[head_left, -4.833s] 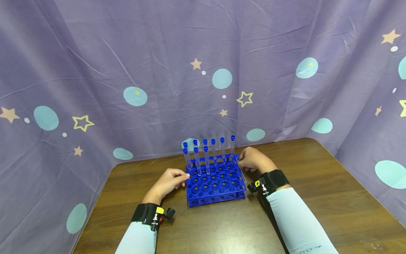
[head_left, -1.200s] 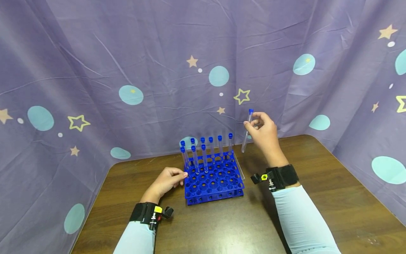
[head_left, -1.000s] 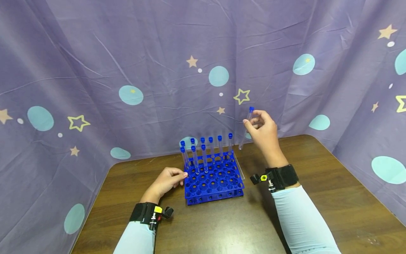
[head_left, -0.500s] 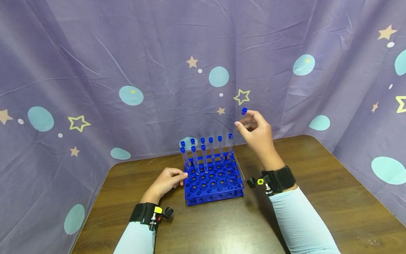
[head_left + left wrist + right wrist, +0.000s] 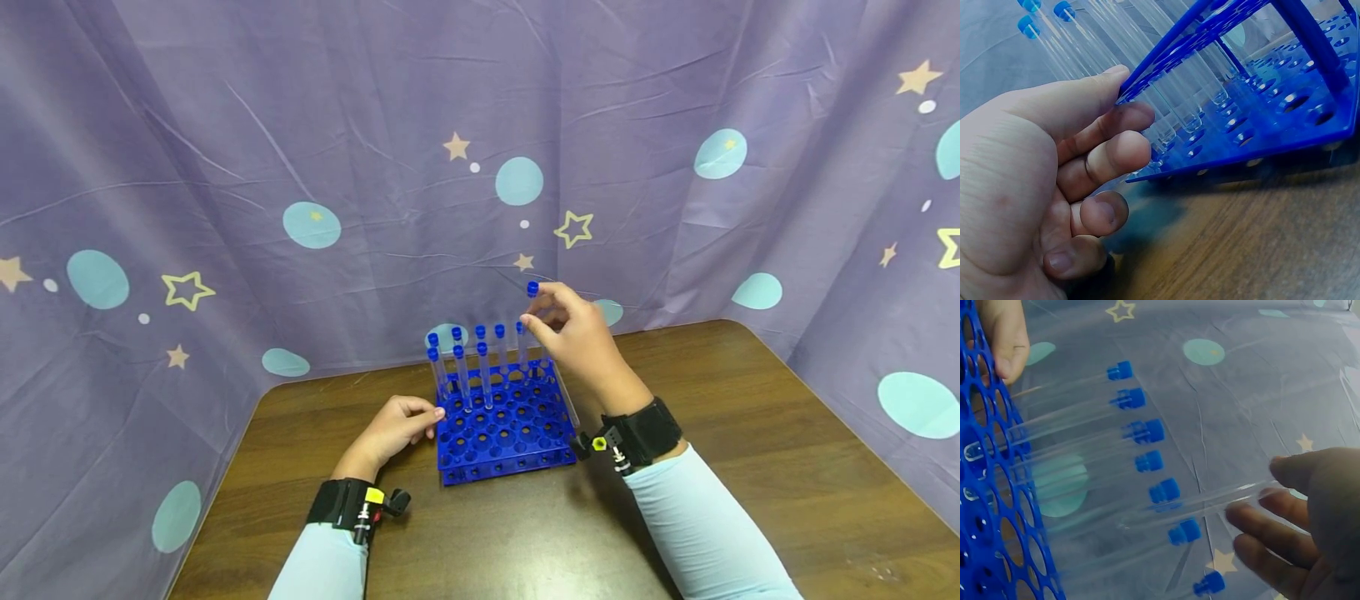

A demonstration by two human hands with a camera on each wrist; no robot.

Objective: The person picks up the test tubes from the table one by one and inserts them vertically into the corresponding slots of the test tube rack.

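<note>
A blue test tube rack (image 5: 480, 458) stands on the table, with several clear blue-capped test tubes (image 5: 462, 379) upright in its back rows. My left hand (image 5: 393, 429) pinches the rack's left upper edge; in the left wrist view its thumb lies over the rim and the index finger beneath. Raised above the back right of the rack, a test tube (image 5: 1229, 499) is pinched between the thumb and fingers of my right hand (image 5: 581, 342). Its blue cap (image 5: 533, 288) sticks up past the fingertips. In the head view, that hand partly hides the rearmost right tube.
One more clear tube (image 5: 567, 402) lies along the rack's right side on the wooden table (image 5: 510, 542). Behind the table hangs a purple curtain (image 5: 405, 275) with stars and dots, close to the rack's back.
My right hand picked up a tube from beside the rack, lifted it, then carried it left and lower over the rack's back rows. The left hand has stayed at the rack's edge.
</note>
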